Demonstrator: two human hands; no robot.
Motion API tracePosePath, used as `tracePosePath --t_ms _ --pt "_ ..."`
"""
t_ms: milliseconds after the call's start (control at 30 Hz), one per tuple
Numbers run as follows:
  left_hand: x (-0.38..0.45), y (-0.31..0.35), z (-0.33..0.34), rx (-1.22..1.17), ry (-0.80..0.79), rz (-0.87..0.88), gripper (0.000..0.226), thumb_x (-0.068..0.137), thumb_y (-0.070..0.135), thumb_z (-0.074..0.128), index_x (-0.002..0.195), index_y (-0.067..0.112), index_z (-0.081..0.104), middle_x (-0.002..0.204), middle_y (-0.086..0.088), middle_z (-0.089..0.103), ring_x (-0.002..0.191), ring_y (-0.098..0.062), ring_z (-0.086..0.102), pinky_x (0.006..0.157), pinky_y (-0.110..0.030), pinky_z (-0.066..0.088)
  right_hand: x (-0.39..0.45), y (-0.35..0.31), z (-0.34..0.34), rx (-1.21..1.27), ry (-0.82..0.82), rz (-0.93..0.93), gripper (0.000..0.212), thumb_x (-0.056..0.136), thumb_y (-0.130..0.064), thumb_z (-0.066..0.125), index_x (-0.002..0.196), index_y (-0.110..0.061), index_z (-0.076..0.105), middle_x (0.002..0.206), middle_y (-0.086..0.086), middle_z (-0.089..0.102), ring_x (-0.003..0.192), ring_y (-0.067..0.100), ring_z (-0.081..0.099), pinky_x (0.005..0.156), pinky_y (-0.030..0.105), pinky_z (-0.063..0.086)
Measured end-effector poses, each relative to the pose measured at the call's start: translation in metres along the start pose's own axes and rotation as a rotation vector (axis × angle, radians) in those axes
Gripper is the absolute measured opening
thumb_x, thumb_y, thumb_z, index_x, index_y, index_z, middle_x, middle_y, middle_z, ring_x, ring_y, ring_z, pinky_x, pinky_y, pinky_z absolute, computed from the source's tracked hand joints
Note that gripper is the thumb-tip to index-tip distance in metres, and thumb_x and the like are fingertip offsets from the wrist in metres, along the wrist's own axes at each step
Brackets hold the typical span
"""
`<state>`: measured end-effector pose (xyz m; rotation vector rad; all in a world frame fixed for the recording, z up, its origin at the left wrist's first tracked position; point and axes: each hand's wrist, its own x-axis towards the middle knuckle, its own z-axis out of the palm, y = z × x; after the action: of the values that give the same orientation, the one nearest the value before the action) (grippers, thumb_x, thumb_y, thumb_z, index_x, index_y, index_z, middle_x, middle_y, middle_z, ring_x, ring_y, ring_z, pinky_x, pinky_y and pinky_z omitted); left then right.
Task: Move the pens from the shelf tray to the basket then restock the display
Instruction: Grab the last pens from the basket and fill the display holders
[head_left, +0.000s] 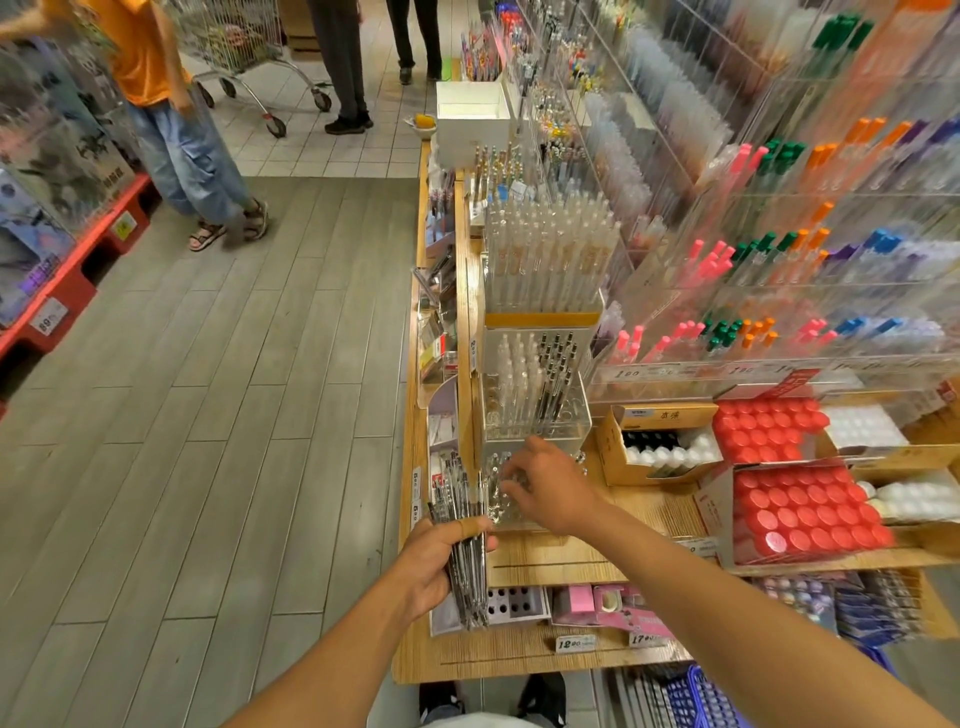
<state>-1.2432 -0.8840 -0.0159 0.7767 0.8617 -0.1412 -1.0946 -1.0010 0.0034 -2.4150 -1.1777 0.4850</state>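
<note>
My left hand (441, 561) grips a thick bundle of clear-barrelled black pens (465, 545) held upright at the shelf's front left corner. Just to its right my right hand (545, 488) reaches into the clear acrylic shelf tray (506, 517) on the wooden shelf; its fingers are curled over the tray's holes, and I cannot make out a pen between them. Behind it stands a taller clear tray (535, 410) with several white and black pens. A blue basket (701, 696) shows at the bottom right, below the shelf.
Cardboard boxes of red-capped (800, 514) and white-capped bottles sit to the right on the wooden shelf (550, 561). Tiers of coloured pens (753, 260) rise behind. A person in orange (166, 130) and a shopping trolley (249, 52) occupy the aisle far left.
</note>
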Motion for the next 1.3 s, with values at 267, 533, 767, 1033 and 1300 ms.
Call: tracePosePath --t_ms 267,533,767,1033,1300 --pt "-0.001 0.005 0.005 -0.025 -0.13 -0.024 0.053 0.073 0.005 0.076 0.119 -0.017 0.059 0.089 -0.023 0.071 0.068 -0.025 0.073 0.056 -0.03 0.06 -0.003 -0.015 -0.013 0.865 -0.317 0.266 0.027 0.101 -0.013 0.048 0.127 -0.014 0.057 0.083 -0.006 0.053 0.072 0.008 0.047 0.067 0.02 0.043" --pt "0.006 0.005 -0.007 -0.083 -0.061 -0.014 0.036 0.075 0.006 0.075 0.107 -0.006 0.065 0.088 -0.019 0.071 0.07 -0.024 0.068 0.057 -0.03 0.058 -0.002 -0.003 -0.037 0.982 -0.01 0.312 0.008 0.096 -0.014 0.057 0.098 -0.007 0.053 0.084 0.006 0.062 0.067 0.009 0.06 0.066 0.026 0.052" --pt "0.01 -0.004 -0.023 -0.034 0.026 -0.038 0.026 0.082 0.004 0.07 0.106 -0.005 0.064 0.077 -0.014 0.067 0.065 -0.021 0.063 0.058 -0.031 0.056 -0.008 0.003 -0.019 0.36 0.105 0.075 0.013 0.099 -0.024 0.053 0.091 -0.018 0.046 0.077 -0.003 0.058 0.065 0.007 0.053 0.058 0.025 0.043" --pt "0.007 -0.002 -0.018 -0.019 0.004 -0.017 0.037 0.079 0.006 0.073 0.112 -0.007 0.061 0.079 -0.014 0.066 0.066 -0.021 0.062 0.058 -0.031 0.055 -0.003 0.015 0.006 0.091 0.025 0.0 0.015 0.099 -0.025 0.052 0.089 -0.02 0.043 0.081 -0.005 0.054 0.071 0.013 0.053 0.058 0.026 0.039" --pt "0.005 0.001 -0.013 -0.005 -0.036 -0.008 0.059 0.069 0.007 0.076 0.122 -0.011 0.055 0.083 -0.018 0.07 0.068 -0.023 0.066 0.061 -0.032 0.058 0.004 0.017 0.021 -0.144 0.06 -0.053 0.014 0.092 -0.023 0.061 0.094 -0.009 0.064 0.097 0.003 0.055 0.083 0.022 0.056 0.071 0.038 0.05"
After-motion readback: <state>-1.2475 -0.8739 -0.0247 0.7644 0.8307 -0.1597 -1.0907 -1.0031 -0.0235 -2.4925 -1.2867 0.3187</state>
